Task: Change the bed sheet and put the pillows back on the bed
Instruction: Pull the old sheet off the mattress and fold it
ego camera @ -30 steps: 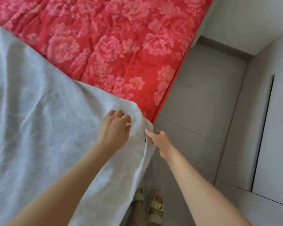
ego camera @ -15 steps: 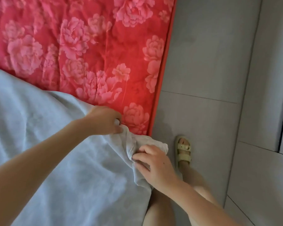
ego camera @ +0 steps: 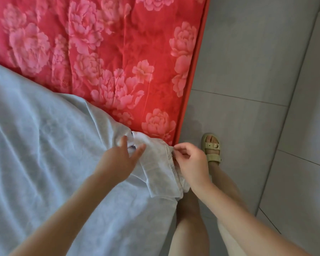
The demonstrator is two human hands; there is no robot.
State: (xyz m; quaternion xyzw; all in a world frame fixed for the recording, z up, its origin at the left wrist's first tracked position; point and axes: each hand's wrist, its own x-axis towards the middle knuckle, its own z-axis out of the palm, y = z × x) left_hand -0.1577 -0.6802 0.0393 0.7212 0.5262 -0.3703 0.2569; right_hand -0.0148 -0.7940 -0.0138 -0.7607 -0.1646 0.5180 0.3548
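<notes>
Two hands are busy at the near edge of the bed, where the pale blue sheet (ego camera: 44, 145) lies spread over the lower left part of the red floral mattress (ego camera: 109, 52) and leaves the rest of it bare. The sheet's corner (ego camera: 161, 163) is bunched up right at the mattress edge, hanging partly over the side above the tiled floor (ego camera: 238, 61). The right hand (ego camera: 191, 163) has a closed grip on it, fingers curled, thumb and forefinger pinching the hem of the bunch. The left hand (ego camera: 116, 161) has no grip at all: its fingers are spread and fairly straight, tips resting on the folds just beside the bunch. The person stands hard against the bedside, one foot in a pale sandal (ego camera: 211, 150) near the mattress edge. I'd say the step in hand is laying the fresh sheet, with this corner being sorted out so it can be drawn toward the uncovered end. The next move, to my eye, calls for the left hand to take hold too, then a pull along the edge to cover the red, keeping the hem straight. No pillows in sight from here, so that part looks a good way off.
</notes>
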